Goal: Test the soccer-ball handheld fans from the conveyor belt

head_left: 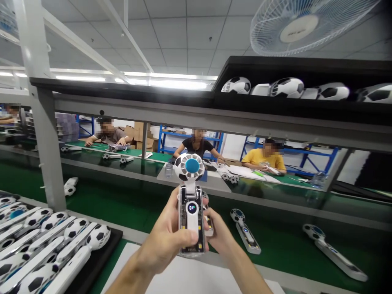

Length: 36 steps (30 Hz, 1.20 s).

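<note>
A handheld fan with a round football-patterned head and a blue centre stands upright in front of me, its small round display lit with "01". My left hand is closed around its handle, the thumb lying on the lower front. Behind it and to the right, my right hand has its fingers curled on a second football-patterned fan, which is largely hidden by the first one. White paper lies below both hands.
Rows of similar fans fill a black tray at left. More fans lie on the green belt. A black shelf crosses above, holding further fans. Several people sit across the line, and a grey post rises at left.
</note>
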{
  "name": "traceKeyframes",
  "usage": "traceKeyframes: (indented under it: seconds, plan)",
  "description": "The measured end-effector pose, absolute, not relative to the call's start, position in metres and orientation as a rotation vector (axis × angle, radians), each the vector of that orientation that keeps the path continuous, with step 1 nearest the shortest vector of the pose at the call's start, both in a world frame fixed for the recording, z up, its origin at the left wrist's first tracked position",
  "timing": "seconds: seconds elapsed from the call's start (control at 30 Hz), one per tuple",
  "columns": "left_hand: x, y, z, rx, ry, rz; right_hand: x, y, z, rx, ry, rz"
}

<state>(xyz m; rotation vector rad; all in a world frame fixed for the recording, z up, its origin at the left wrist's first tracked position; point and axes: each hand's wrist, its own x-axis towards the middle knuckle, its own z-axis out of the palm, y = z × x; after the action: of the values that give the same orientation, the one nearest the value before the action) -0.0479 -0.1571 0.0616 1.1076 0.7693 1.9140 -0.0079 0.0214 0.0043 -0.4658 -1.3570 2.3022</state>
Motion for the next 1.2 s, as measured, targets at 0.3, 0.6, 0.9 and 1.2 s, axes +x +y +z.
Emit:
traceKeyframes:
  seconds: [0.3,0.6,0.9,1.2]
  plan:
    - [-0.041,-0.147,0.052,1.045,0.841,1.924,0.066,0.029,0.049,-0.418,-1.323,2.296]
    - [-0.039,-0.143,0.048,1.061,0.843,1.913,0.085,0.011,0.056,-0.291,-1.571,2.013]
    - [-0.033,-0.148,0.051,1.067,0.871,1.898,0.095,0.004,0.050,-0.228,-1.576,1.993]
    - [-0.060,-0.129,0.022,1.209,2.120,2.626,0.092,0.007,0.047,-0.166,-1.644,1.933]
